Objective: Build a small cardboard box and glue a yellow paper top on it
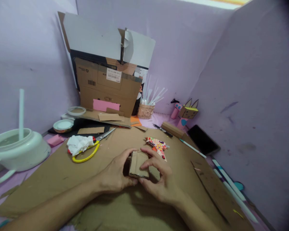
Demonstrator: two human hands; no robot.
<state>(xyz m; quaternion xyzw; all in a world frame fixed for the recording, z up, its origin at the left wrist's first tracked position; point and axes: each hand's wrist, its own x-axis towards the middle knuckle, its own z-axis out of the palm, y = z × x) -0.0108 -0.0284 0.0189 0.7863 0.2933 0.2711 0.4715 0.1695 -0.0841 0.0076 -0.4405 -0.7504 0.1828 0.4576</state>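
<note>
A small cardboard box (137, 164) is held between both hands above a large cardboard sheet (86, 189). My left hand (115, 171) is closed around its left side, thumb near the lower edge. From the other side, my right hand (160, 176) grips the box, with one finger laid on its top face. Just beyond my right hand lies a colourful patterned glue gun (156, 143). Yellow-handled scissors (86, 157) rest to the left, partly covered by a crumpled white tissue (79, 144).
A white pot (33, 150) with a stick in it stands at the left. An opened carton (108, 86) leans at the back beside a basket of white sticks (145, 110). Along the right are a dark phone (203, 139), a cardboard animal figure (189, 110) and long white tubes (234, 189).
</note>
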